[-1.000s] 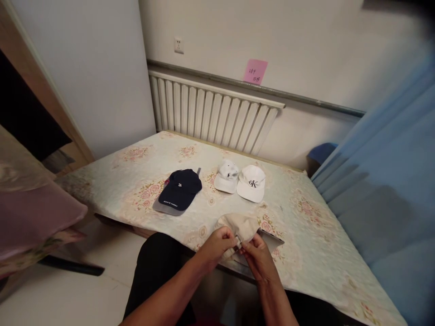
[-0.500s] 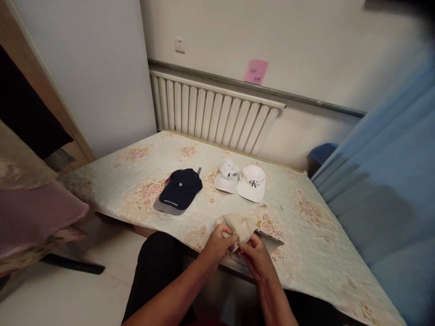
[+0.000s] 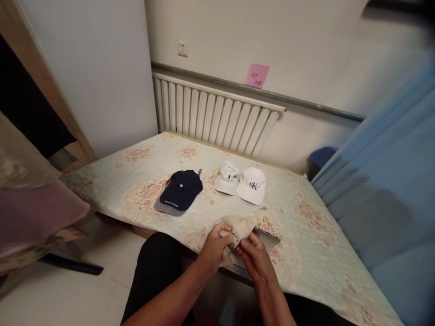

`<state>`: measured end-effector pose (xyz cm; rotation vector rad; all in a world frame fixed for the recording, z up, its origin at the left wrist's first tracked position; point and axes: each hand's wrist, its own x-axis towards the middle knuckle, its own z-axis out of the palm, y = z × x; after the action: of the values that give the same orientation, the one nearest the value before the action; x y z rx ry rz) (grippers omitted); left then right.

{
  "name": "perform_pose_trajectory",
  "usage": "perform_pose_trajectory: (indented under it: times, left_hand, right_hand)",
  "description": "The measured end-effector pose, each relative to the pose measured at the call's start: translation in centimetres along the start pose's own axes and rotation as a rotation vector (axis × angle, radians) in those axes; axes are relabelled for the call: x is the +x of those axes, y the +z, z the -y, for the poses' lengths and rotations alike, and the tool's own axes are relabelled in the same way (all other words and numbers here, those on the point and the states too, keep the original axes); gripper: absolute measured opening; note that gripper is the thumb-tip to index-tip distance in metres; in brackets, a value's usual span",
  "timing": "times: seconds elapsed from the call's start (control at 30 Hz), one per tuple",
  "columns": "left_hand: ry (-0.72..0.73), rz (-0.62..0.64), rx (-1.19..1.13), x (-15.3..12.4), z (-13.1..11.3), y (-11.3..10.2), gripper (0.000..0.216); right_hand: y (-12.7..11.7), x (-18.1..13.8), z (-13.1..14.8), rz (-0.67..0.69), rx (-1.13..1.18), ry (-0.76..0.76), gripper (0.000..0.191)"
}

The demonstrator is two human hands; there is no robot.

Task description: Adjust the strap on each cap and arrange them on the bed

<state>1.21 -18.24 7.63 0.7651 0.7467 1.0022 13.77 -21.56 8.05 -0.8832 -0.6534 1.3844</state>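
Floral bed [image 3: 306, 217], navy cap [image 3: 181, 190], two white caps [image 3: 242, 183]

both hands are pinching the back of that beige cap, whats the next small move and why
Probably pull the strap through the small buckle. Both the left hand and right hand pinch the rear of the beige cap right there, at the near edge of the mattress.

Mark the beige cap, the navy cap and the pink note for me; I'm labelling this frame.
beige cap [image 3: 242, 225]: head view, on the crown above the hands.
navy cap [image 3: 182, 186]: head view, on the crown near its logo.
pink note [image 3: 257, 75]: head view, middle of the paper on the wall.
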Motion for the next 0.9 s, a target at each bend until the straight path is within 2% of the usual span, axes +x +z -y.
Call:
perform_pose_trajectory:
  times: [0.3,0.7,0.9]
  left_hand:
    - [-0.042,0.0,-0.169,0.0,-0.2,0.6,0.029]
    - [-0.098,-0.003,-0.31,-0.3,-1.4,1.0,0.035]
    - [-0.137,0.05,-0.256,-0.2,-1.3,0.8,0.032]
  right_hand:
    - [1.0,0.4,-0.5,-0.016,0.174,0.002,0.037]
    - [0.7,0.4,-0.9,0.032,0.2,0.026,0.034]
    - [0.9,0.8,-1.6,-0.059,0.141,0.042,0.032]
